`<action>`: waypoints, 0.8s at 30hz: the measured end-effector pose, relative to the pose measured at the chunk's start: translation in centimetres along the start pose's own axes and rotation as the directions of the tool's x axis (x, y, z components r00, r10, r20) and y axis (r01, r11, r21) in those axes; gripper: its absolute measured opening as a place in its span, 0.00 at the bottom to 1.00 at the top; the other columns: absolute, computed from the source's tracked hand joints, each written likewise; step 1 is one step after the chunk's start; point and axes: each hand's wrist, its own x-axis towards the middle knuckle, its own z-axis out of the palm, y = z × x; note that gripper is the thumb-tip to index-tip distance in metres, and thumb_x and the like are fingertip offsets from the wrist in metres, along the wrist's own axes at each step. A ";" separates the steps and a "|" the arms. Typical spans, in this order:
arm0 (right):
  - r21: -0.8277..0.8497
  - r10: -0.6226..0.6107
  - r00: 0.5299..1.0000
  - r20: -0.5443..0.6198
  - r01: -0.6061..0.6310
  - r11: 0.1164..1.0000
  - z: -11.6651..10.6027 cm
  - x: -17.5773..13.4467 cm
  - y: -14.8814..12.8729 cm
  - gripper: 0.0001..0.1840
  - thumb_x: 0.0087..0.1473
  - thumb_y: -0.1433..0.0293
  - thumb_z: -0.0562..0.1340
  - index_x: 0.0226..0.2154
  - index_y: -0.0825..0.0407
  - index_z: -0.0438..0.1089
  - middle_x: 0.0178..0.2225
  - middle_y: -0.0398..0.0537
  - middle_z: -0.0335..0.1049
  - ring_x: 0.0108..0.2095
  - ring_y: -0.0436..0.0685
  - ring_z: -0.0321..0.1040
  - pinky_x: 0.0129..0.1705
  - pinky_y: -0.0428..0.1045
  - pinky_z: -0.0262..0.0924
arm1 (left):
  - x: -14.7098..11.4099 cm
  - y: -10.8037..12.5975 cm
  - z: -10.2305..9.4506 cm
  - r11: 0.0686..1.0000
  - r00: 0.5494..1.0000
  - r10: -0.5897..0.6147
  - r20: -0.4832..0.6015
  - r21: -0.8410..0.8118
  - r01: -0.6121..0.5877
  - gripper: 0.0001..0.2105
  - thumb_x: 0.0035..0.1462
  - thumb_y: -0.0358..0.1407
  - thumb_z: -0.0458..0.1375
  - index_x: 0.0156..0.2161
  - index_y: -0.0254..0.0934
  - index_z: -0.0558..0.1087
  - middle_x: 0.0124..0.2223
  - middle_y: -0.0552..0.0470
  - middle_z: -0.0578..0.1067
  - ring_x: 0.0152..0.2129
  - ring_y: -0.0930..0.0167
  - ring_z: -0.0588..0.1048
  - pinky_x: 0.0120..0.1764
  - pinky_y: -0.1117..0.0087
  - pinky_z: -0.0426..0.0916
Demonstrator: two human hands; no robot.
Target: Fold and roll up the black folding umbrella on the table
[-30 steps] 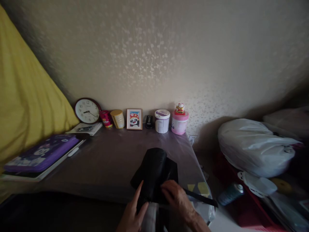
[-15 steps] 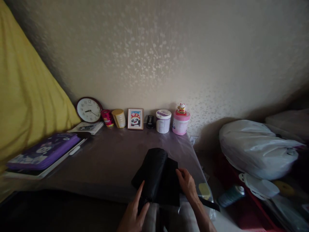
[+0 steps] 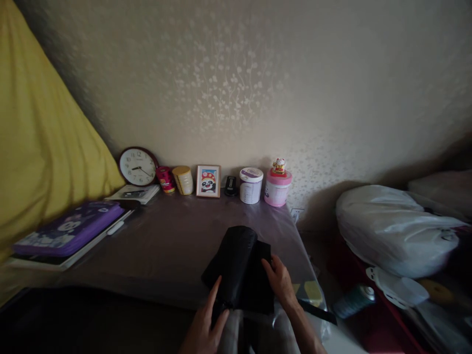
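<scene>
A thick black roll with a slight sheen [image 3: 238,260] lies at the near edge of the table, tilted away from me; its exact kind is unclear. From its right side spreads a flat black flap [image 3: 260,290]. My left hand [image 3: 206,314] holds the roll's near end, index finger along its left side and thumb at the bottom. With thumb and fingers, my right hand [image 3: 280,280] grips the flap's right edge; some fingertips are hidden. A black strap [image 3: 317,311] runs out to the right beneath my right forearm.
Along the wall stand a clock [image 3: 138,166], a picture frame [image 3: 208,181], a white tub [image 3: 251,186] and a pink tub [image 3: 277,189] with a cat figurine. A purple case [image 3: 70,228] lies left. Right of the table are a stuffed white bag [image 3: 391,228] and a spray can [image 3: 356,300].
My right hand has shifted a little left and its fingers lie further over the flap's edge. My left hand and the roll stay about where they were.
</scene>
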 end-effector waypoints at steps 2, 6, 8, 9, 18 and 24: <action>0.045 -0.009 1.000 0.006 0.009 0.999 0.1 0.3 -0.6 0.23 0.47 0.53 0.55 0.35 0.55 0.71 0.22 0.47 0.70 0.24 0.57 0.67 0.27 0.49 0.58 | 0.0 -0.1 0.0 1.000 1.000 0.021 0.011 0.000 -0.021 0.29 0.58 0.44 0.49 0.63 0.45 0.49 0.55 0.47 0.70 0.45 0.63 0.74 0.47 0.60 0.69; 0.113 -0.005 1.000 0.012 0.004 0.994 0.4 0.9 -2.0 0.26 0.46 0.53 0.57 0.38 0.58 0.71 0.24 0.48 0.71 0.26 0.57 0.67 0.29 0.49 0.60 | 0.1 -0.3 0.1 1.000 1.000 0.028 0.013 -0.001 -0.028 0.29 0.58 0.44 0.49 0.63 0.44 0.49 0.57 0.48 0.68 0.49 0.62 0.72 0.49 0.60 0.68; 0.130 -0.007 1.000 0.029 0.004 0.992 0.8 1.1 -2.6 0.27 0.47 0.54 0.57 0.40 0.59 0.70 0.26 0.49 0.72 0.28 0.58 0.68 0.31 0.49 0.61 | 0.2 -0.4 0.0 1.000 0.999 0.029 0.015 -0.002 -0.029 0.29 0.58 0.44 0.50 0.63 0.45 0.49 0.58 0.49 0.66 0.50 0.62 0.70 0.51 0.59 0.67; 0.137 -0.010 0.999 0.037 0.005 0.991 1.0 1.2 -2.9 0.27 0.47 0.55 0.58 0.41 0.59 0.70 0.27 0.50 0.72 0.29 0.58 0.68 0.32 0.50 0.61 | 0.2 -0.4 0.0 1.000 0.999 0.031 0.016 -0.003 -0.031 0.29 0.58 0.44 0.50 0.63 0.45 0.49 0.59 0.49 0.66 0.51 0.62 0.69 0.51 0.58 0.66; 0.204 -0.021 1.000 0.021 0.017 0.979 3.2 1.9 -3.9 0.25 0.46 0.57 0.61 0.43 0.55 0.70 0.29 0.50 0.73 0.32 0.59 0.70 0.34 0.51 0.64 | 0.4 -0.3 -0.1 0.996 0.997 0.065 0.034 -0.062 -0.063 0.30 0.57 0.43 0.51 0.63 0.42 0.48 0.62 0.48 0.59 0.59 0.63 0.58 0.59 0.57 0.55; 0.351 -0.142 0.969 0.202 0.064 0.934 3.1 1.7 -3.8 0.22 0.55 0.59 0.53 0.48 0.55 0.66 0.27 0.45 0.70 0.28 0.53 0.68 0.33 0.48 0.64 | 0.3 0.0 -0.3 0.996 0.999 0.018 0.028 -0.090 -0.015 0.30 0.56 0.43 0.52 0.63 0.44 0.50 0.61 0.49 0.63 0.58 0.62 0.60 0.58 0.56 0.57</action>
